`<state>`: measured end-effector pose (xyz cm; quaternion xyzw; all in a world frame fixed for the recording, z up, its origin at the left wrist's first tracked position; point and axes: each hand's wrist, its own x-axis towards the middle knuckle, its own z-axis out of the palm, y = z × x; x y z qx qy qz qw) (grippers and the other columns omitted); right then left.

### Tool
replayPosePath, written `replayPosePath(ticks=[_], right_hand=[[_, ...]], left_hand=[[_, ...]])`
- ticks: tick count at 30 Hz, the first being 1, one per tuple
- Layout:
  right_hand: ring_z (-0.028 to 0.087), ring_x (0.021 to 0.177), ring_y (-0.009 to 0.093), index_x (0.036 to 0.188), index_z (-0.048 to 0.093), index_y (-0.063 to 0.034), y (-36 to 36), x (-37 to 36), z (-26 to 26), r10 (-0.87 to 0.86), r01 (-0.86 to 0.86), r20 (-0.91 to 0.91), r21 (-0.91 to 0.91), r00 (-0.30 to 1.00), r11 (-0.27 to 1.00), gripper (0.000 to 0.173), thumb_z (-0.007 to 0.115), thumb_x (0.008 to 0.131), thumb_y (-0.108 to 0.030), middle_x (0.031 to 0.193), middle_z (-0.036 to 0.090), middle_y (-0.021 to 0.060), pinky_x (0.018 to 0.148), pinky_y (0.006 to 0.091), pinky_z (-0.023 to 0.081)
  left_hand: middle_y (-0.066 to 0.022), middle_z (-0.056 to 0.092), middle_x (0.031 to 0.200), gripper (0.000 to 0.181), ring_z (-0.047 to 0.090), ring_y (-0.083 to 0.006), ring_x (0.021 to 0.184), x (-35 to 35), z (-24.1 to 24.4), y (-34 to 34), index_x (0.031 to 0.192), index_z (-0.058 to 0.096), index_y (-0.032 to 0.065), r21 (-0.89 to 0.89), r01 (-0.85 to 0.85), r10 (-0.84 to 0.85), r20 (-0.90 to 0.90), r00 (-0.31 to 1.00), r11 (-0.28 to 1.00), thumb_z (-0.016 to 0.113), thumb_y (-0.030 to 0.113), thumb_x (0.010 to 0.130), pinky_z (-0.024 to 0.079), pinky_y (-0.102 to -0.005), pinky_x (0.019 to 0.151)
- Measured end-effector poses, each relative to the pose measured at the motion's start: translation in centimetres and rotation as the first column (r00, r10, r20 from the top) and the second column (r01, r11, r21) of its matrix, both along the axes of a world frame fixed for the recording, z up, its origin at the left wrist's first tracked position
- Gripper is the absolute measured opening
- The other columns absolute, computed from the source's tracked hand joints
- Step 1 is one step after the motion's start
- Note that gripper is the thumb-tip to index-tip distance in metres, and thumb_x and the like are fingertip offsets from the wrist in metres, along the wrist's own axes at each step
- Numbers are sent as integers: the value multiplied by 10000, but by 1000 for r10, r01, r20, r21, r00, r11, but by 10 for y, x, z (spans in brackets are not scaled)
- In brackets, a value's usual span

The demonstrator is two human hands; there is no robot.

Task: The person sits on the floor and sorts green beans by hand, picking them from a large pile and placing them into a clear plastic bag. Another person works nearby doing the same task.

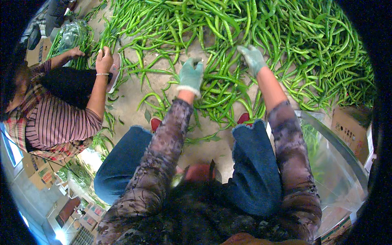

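Long green chili peppers (226, 61) lie in a large heap across the top of the head view, with a looser pile between my red shoes. My left hand (192, 75), in a pale green knitted glove, is over the floor at the left edge of the loose pile; its fingers are curled apart and no pepper shows in them. Above and right of that pile, my right hand (252, 58), gloved alike, reaches to the lower edge of the heap. Its fingertips are blurred among the peppers, so whether it grips one is unclear.
At the left sits a person in a striped top (64, 118), hands near peppers and a clear plastic bag (72, 35). A plastic-lined container (340, 174) with peppers stands at my right, beside a cardboard box (349, 130). More boxes (44, 176) are at lower left.
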<state>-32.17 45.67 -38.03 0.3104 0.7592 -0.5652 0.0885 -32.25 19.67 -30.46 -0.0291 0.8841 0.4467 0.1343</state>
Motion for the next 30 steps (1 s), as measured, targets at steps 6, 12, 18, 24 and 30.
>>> replayPosePath(ticks=[6,12,18,24,30], right_hand=[[578,785,139,982,635,-3,7,73,100,-9,-16,-189,-127,982,992,312,651,877,-296,888,659,73,713,302,469],[630,779,227,944,646,20,26,41,72,131,-147,81,230,988,962,463,618,858,-435,853,675,138,697,365,486],[611,1024,401,1003,662,25,-27,-1,68,436,-538,358,266,826,800,637,599,774,-567,1081,636,251,862,469,475],[583,1097,391,1084,641,25,-42,-8,29,353,-487,424,265,834,832,607,626,741,-476,1164,597,270,938,440,456],[638,801,295,1062,618,32,-38,6,13,313,-316,113,15,943,949,589,665,762,-472,894,665,184,721,389,498]], left_hand=[[-219,658,1039,567,619,-369,1013,-24,-45,23,1117,631,19,-407,463,-381,270,884,787,668,478,786,487,-408,839],[-228,671,962,495,651,-367,891,4,-27,23,1085,637,36,-165,570,-476,396,786,805,658,453,818,489,-412,779],[-180,666,998,333,633,-315,933,37,-7,-1,1069,640,40,-145,303,-244,324,914,942,623,300,861,479,-384,819],[-219,621,996,263,583,-404,896,29,-12,9,1060,605,40,-187,111,-152,-219,964,976,567,216,868,461,-460,812],[-235,645,998,356,606,-413,948,-44,-29,57,1086,614,47,-412,493,-436,229,870,767,614,312,848,485,-468,793]])
